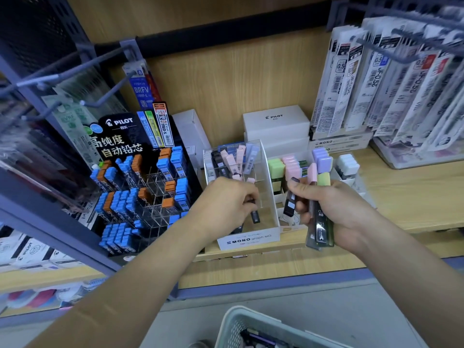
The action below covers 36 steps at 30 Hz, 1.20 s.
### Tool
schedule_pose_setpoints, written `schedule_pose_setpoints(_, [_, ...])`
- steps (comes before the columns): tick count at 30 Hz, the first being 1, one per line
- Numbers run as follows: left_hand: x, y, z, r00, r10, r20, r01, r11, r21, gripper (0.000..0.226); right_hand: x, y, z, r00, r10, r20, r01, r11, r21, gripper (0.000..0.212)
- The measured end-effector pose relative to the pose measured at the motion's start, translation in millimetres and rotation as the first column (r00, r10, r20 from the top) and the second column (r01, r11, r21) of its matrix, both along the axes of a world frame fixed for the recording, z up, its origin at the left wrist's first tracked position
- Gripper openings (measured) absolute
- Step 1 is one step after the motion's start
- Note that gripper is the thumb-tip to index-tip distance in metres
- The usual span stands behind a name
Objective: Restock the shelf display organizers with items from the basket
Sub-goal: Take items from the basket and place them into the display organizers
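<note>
- Head view: my left grip [226, 202] pinches a slim dark lead case [255, 216] inside the clear acrylic MONO organizer [266, 237].
- My right grip [334, 207] clutches a bundle of pastel-capped lead cases [321, 229] beside it.
- The pale mesh basket [238, 320] sits below.

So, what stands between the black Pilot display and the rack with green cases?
The clear MONO graph MG organizer, seen in the head view; the left hand holds a dark lead case in it.
</note>
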<state>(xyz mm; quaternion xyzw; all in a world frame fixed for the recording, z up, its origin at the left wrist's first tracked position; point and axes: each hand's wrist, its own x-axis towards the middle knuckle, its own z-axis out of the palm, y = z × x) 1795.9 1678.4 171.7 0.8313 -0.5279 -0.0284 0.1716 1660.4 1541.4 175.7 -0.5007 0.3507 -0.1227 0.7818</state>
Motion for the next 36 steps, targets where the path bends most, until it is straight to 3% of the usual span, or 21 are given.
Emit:
schedule_pose_setpoints(5, [-3.3,-7.8,-4.4,0.988,0.079,-0.136,-0.093,0.99,-0.103,0.011,-1.8,-5.2,5.0,1.0,-0.02,-0.011,0.02,1.0,0.003,0.012])
schedule_pose_setpoints(16, [-6.6,-24.9,-32.1,0.985,-0.07,0.16,0.089,0.99,-0.112,0.015,-8.2,-6.4,4.8,0.999,0.006,-0.048,-0.004,0.999,0.035,0.008])
schedule_pose_setpoints(22, [-3.5,-27.5,-34.7,0.968,-0.074,0.24,0.086,0.995,-0.041,0.003,-11.8,-5.9,5.9,0.997,0.026,-0.07,-0.023,0.999,0.039,0.003])
schedule_pose_setpoints(25, [-2.0,-28.1,-40.8,0.956,-0.089,0.279,0.104,0.994,-0.039,0.021,-12.5,-4.8,5.1,0.998,0.023,-0.059,-0.021,0.999,0.029,0.006])
schedule_pose_setpoints(28, [-1.8,-23.8,-36.9,0.952,-0.113,0.285,0.143,0.986,-0.087,0.019,-13.5,-3.1,4.1,0.996,0.04,-0.077,-0.039,0.999,0.01,0.005])
schedule_pose_setpoints(30, [-9.1,-23.7,-18.7,0.996,0.006,0.086,0.012,0.98,-0.201,0.008,-13.3,-3.2,2.4,0.996,0.032,-0.079,-0.031,0.999,0.007,0.007])
schedule_pose_setpoints(31, [-13.5,-23.2,-5.6,0.982,0.1,-0.162,-0.135,0.965,-0.225,0.02,-12.8,-3.5,1.3,0.998,0.013,-0.069,-0.012,1.0,0.017,0.008])
schedule_pose_setpoints(33, [-19.4,-21.9,18.4,0.73,0.153,-0.666,-0.312,0.942,-0.125,0.035,-11.3,-3.4,-0.8,0.999,-0.036,-0.04,0.038,0.998,0.054,0.009])
schedule_pose_setpoints(34, [-20.4,-21.2,27.4,0.602,0.144,-0.785,-0.311,0.948,-0.065,0.036,-10.3,-2.6,-1.5,0.998,-0.054,-0.028,0.056,0.996,0.075,0.009])
schedule_pose_setpoints(36, [-22.0,-18.9,33.6,0.519,0.13,-0.845,-0.248,0.969,-0.003,0.025,-8.7,-0.9,-2.8,0.998,-0.07,0.0,0.07,0.991,0.111,0.009])
